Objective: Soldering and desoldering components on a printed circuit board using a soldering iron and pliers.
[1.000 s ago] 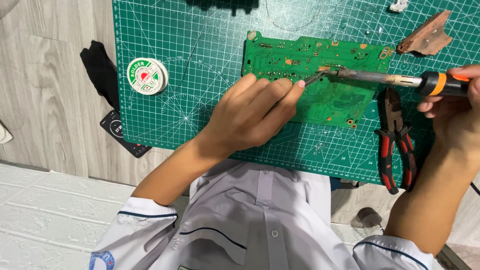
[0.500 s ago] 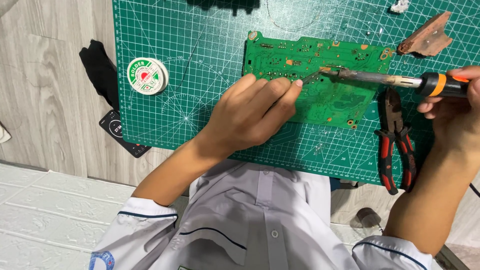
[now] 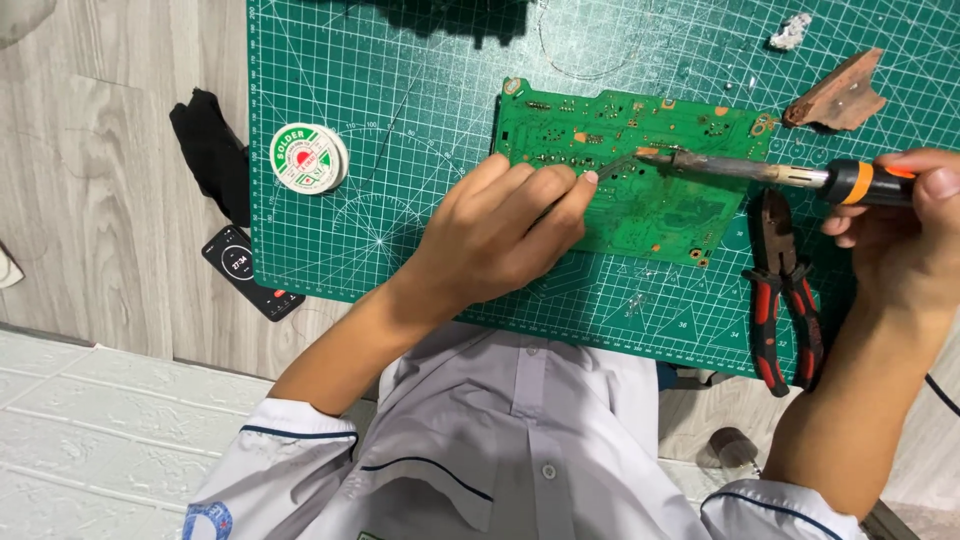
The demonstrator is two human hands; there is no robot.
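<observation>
Broadly, the table (image 3: 110, 200) carries a green cutting mat (image 3: 400, 60), and on the mat lies a green circuit board (image 3: 650, 190), its long axis running left to right across the view, just beyond both hands. The left hand (image 3: 495, 235) rests at the board's near left edge with its fingers curled together, pinching what looks like a thin strand of solder wire that points right toward the middle of the board. The right hand (image 3: 900, 235) is closed around the orange-and-black grip of a soldering iron (image 3: 760, 172), off the board's right end; the iron's long shaft lies almost level, reaching leftward so that its tip sits over the board, just beside the wire end. So the two meet near the board's upper middle, closer to the left hand. Red-handled pliers (image 3: 785, 300) lie on the mat between the board and the right hand, and a solder spool (image 3: 309, 158) sits well to the left.
</observation>
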